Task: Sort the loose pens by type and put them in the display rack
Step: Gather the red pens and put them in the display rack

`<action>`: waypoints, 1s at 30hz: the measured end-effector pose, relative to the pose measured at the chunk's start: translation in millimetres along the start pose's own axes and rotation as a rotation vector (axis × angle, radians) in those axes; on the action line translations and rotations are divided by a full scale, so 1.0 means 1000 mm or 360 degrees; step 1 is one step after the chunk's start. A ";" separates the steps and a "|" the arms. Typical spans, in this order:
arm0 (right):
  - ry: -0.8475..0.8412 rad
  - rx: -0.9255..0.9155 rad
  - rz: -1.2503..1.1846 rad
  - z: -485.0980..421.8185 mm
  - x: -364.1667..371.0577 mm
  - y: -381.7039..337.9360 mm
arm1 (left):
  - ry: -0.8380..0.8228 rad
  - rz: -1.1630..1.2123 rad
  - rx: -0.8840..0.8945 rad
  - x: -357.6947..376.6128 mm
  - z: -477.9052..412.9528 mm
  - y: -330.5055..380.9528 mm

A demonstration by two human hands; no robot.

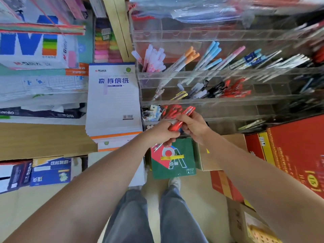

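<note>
Starting at the far left, stacked paper reams (pixel 35 55) sit above a wooden surface (pixel 43 139), and a pile of writing pads (pixel 114 99) lies just beside the clear display rack (pixel 228 74). Two bare arms reach forward and meet in front of the rack's lowest tier. The left grip (pixel 161 133) is curled round the lower part of a bunch of loose red pens (pixel 182 118), whose clear tips poke out beneath the fingers. The right grip (pixel 192 125) pinches the same bunch higher up between thumb and fingers, so both are clamped on it. The capped ends angle up and to the right toward the lowest tier, though I cannot tell whether they touch the acrylic. Just behind them, racked red pens (pixel 171 110) stand in that tier. Below the grips a green box (pixel 173 160) stands on the floor beside a cardboard box (pixel 220 155). In the rack's upper tier lean pink-and-white pens (pixel 154 58), then orange-capped pens (pixel 189 55), then blue-capped pens (pixel 212 51). The tier beneath holds yellow pens (pixel 180 94), black pens (pixel 217 90) and a red cluster (pixel 235 90). Farther right the compartments blur, and red cartons (pixel 289 151) stand at the far right.
</note>
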State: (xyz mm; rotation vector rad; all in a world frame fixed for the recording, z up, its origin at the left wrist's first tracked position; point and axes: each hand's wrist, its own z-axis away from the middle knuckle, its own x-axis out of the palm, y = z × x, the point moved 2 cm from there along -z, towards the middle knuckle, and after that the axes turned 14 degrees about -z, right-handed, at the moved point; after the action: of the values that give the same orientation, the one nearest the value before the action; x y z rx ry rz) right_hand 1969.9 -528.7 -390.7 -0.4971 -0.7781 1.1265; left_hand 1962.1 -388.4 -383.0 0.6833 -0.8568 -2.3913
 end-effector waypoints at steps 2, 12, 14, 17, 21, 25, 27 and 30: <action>0.0080 -0.0037 0.0015 0.000 -0.012 -0.007 | -0.0034 0.0016 -0.0100 0.005 0.001 -0.001; -0.0044 0.0085 -0.0002 -0.011 -0.025 -0.001 | 0.0387 -0.0204 -0.0216 0.024 -0.018 -0.009; -0.0035 0.0090 0.0050 -0.012 -0.025 0.000 | 0.0360 -0.0183 -0.0199 0.023 -0.022 -0.014; 0.0122 -0.0036 0.0098 -0.017 -0.028 -0.007 | 0.0348 -0.0149 -0.0153 0.019 -0.026 -0.022; 0.0487 -0.0281 0.0159 -0.024 -0.037 -0.023 | 0.0576 -0.0596 -0.0120 0.013 -0.038 -0.038; 0.0552 -0.0395 0.0147 -0.028 -0.030 -0.022 | 0.0571 -0.0901 -0.0055 0.013 -0.049 -0.048; 0.0556 -0.0429 0.0156 -0.033 -0.024 -0.015 | 0.0515 -0.0987 -0.0029 0.014 -0.056 -0.053; 0.0548 -0.0455 0.0261 -0.043 -0.018 -0.004 | 0.0491 -0.1043 -0.0022 0.016 -0.063 -0.061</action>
State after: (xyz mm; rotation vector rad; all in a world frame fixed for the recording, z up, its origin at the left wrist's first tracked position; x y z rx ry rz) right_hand 2001.6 -545.6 -421.1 -0.9824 -0.6042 1.0461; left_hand 1970.6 -384.2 -471.7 1.4640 -0.5332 -2.7198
